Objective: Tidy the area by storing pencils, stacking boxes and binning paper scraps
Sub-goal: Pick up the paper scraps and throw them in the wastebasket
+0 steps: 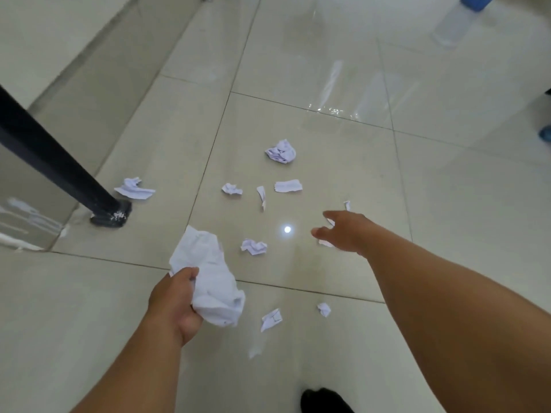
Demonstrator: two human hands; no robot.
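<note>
Fingers (185,274) of my left hand (173,302) curl around a big crumpled paper wad (211,281), holding it above the floor (387,323). Close by, a folded scrap (271,318) and a tiny ball (324,309) lie on the tile. My right hand (346,234) reaches farther out, its fingers loosely spread and gripping nothing, over a pale scrap (325,242) it partly hides; I cannot tell whether they touch. Beyond lie a crumpled piece (253,246), a flat strip (288,185) and, farthest, a larger ball (281,151). A torn sheet (134,189) sits beside a black leg (59,162).
</note>
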